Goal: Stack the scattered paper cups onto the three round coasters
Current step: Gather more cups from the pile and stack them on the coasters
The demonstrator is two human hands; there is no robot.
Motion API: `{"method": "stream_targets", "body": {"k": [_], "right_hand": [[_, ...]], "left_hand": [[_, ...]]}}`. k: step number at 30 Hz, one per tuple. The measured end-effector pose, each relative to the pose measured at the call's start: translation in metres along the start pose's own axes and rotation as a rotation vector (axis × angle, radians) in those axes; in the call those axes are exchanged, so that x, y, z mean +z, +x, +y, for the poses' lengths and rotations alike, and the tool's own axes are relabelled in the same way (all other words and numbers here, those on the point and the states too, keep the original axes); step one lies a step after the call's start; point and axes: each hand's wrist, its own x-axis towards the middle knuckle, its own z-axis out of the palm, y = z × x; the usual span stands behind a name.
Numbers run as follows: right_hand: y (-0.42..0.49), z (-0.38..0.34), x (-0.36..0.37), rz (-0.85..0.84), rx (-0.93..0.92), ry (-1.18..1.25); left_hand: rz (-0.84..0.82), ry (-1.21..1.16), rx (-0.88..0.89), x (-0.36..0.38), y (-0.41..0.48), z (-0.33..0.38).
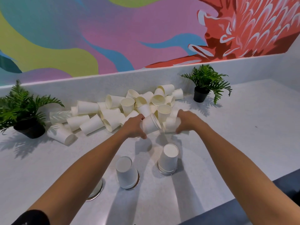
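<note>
Left hand (pixel 134 127): fingers curled round paper cup (pixel 150 125) lying sideways, rim toward 3 o'clock. Right hand (pixel 186 120): grips second cup (pixel 169 126), blurred. Cup pile (pixel 123 109): loose heap on white counter (pixel 243 127), 12 o'clock of hands. Coasters, 6 o'clock of hands: left coaster (pixel 97 190) part-hidden by forearm; middle coaster (pixel 138 181) bears middle stack (pixel 125 172), right coaster (pixel 167 172) bears right stack (pixel 168 158), cups upturned. Potted ferns: left fern (pixel 21 109) at 9 o'clock, right fern (pixel 206 82) at 2 o'clock of pile.

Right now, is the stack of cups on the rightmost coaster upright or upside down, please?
Upside down: the stack has its flat base up, rims down on the coaster.
</note>
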Motion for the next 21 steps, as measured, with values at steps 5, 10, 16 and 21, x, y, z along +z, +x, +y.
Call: {"method": "stream_targets", "body": {"k": [5,10,16,21], "right_hand": [[-0.002,-0.026,-0.026,0.086,-0.162,0.215],[-0.003,-0.052,-0.023,0.015,-0.298,0.173],[0.002,-0.080,-0.024,0.002,-0.389,0.320],[0.007,-0.097,-0.015,0.027,-0.381,0.314]], "left_hand": [[0.023,0.015,-0.003,-0.006,-0.004,-0.007],[0.061,0.047,0.056,-0.010,-0.006,-0.003],[0.048,0.025,0.078,-0.011,-0.002,-0.003],[0.019,-0.064,0.083,-0.009,0.004,0.001]]}}
